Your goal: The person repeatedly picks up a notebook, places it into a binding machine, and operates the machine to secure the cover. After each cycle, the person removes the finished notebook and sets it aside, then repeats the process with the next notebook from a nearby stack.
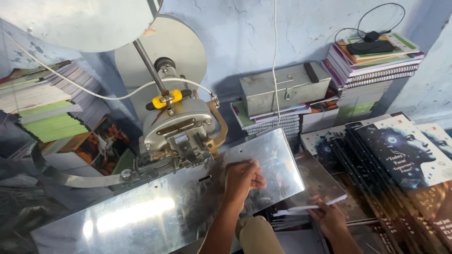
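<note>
Below the grey stitching machine, on the shiny metal plate sloping down toward the left: left hand, palm down, fingers loosely curled together and touching the plate near its right end, clamped on nothing. Lower right, just past the plate's edge: right hand, fingers pinched on the near edge of a thin dark-covered booklet, white page edges showing under the thumb. Booklet lying flat, partly under the plate's right corner, resting on more dark booklets beneath. Further right: overlapping row of dark notebooks with a pale profile design on the covers. Against the blue wall: grey metal box atop spiral-bound pads, and a taller pile of spiral notebooks carrying a black gadget with cable. Far left: leaning stacks of green and white paper. Above the machine: large round metal discs, white wire crossing in front.
</note>
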